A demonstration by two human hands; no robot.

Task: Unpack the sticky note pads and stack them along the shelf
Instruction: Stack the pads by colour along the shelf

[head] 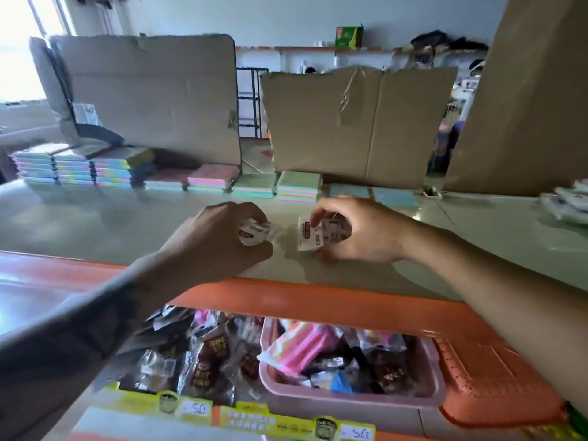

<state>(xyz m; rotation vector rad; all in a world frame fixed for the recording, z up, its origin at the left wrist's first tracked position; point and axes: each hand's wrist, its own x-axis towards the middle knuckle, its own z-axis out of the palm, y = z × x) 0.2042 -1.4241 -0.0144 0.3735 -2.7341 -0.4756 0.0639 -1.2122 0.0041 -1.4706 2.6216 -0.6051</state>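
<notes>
So there's three brown cardboard sheets propped upright along the back: a big one [149, 97] at 10 o'clock, a taped one [359, 122] around 12, and a tall one [525, 90] at 2. Below the orange edge [318, 300], around 6 o'clock, a pink basket [350, 393] full of wrapped snacks, with dark snack packets [206, 361] just to its left at 7. Yellow price tags [197, 409] sit under them. Way back at 12, a green box [348, 36] on a far ledge.

A shop: price tags [194, 409] front shelves of packaged snacks [210, 354].
</notes>
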